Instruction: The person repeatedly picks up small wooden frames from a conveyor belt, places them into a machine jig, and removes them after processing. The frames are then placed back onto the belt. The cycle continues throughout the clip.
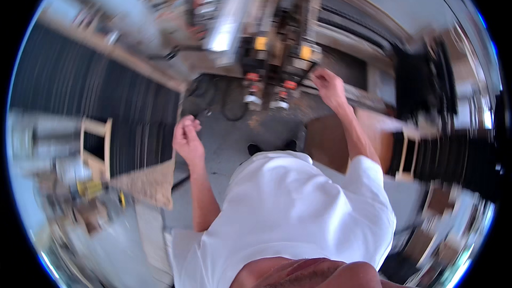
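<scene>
Machine (256,57) with yellow blocks (260,43) and red-and-silver fittings (253,86) stands blurred, far centre. Beside it the right hand (329,86) curls loosely; the left hand (188,136), half-curled, is near a dark striped surface (141,138); I cannot tell whether either grips anything. Brown box-like shapes (441,198) sit near right; grey floor (226,133) lies between the hands.

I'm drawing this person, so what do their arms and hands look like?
The left hand and right hand wear no gloves. I see no watch or bracelet; blur hides smaller details. The white shirt has short, loose sleeves, leaving both forearms bare.
</scene>
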`<action>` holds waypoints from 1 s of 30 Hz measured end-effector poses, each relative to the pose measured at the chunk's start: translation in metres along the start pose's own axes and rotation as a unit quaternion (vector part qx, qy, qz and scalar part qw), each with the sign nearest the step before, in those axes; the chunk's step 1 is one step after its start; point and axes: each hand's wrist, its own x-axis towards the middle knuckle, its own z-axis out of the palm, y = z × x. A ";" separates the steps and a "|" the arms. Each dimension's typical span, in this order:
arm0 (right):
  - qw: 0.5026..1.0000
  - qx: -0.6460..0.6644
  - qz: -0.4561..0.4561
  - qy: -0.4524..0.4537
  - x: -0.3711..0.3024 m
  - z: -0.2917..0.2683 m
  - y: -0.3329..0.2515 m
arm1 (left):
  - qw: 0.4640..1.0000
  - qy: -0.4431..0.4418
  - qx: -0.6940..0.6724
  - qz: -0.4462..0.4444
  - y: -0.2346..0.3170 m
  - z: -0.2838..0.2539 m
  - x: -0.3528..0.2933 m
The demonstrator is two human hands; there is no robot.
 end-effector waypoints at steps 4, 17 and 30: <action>0.984 -0.136 0.042 0.111 -0.043 -0.083 0.061 | 0.929 -0.175 -0.092 -0.312 -0.086 0.079 -0.050; 0.856 -0.247 0.385 0.242 -0.305 -0.273 0.250 | 0.880 -0.307 0.001 -0.363 -0.112 0.198 -0.084; 0.885 -0.137 0.285 0.343 -0.233 -0.277 0.187 | 0.945 -0.244 -0.039 -0.215 -0.036 0.315 0.020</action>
